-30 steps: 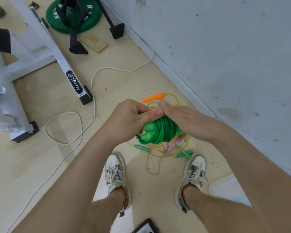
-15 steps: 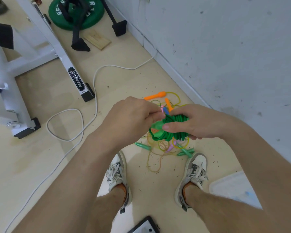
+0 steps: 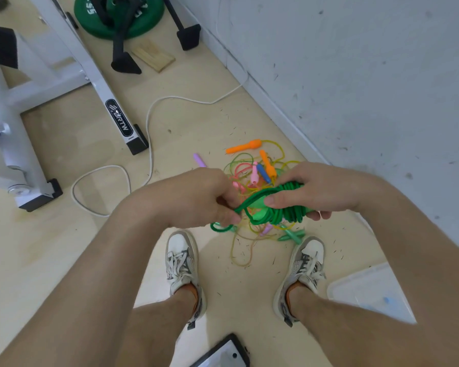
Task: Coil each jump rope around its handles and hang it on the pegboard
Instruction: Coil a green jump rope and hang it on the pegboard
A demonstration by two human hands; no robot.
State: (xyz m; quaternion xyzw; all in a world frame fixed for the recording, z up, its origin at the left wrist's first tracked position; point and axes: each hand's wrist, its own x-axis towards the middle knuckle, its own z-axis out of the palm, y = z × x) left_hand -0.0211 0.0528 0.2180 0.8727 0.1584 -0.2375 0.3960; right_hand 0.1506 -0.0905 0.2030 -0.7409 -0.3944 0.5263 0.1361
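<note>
Hands (image 3: 196, 197) farther apart — both round rope (image 3: 284, 211)

The green jump rope (image 3: 292, 214) is seen as a smooth, slightly glossy plastic cord. The orange handle (image 3: 245, 147) is made of smooth plastic. The bench frame (image 3: 101, 94) is of white painted metal with a light shine. The weight plate (image 3: 90, 25) looks matt and rubbery. The small block (image 3: 154, 56) is of bare wood. The wall (image 3: 355, 75) is painted matt and is scuffed. The shoes (image 3: 182, 258) are of mesh cloth.
</note>
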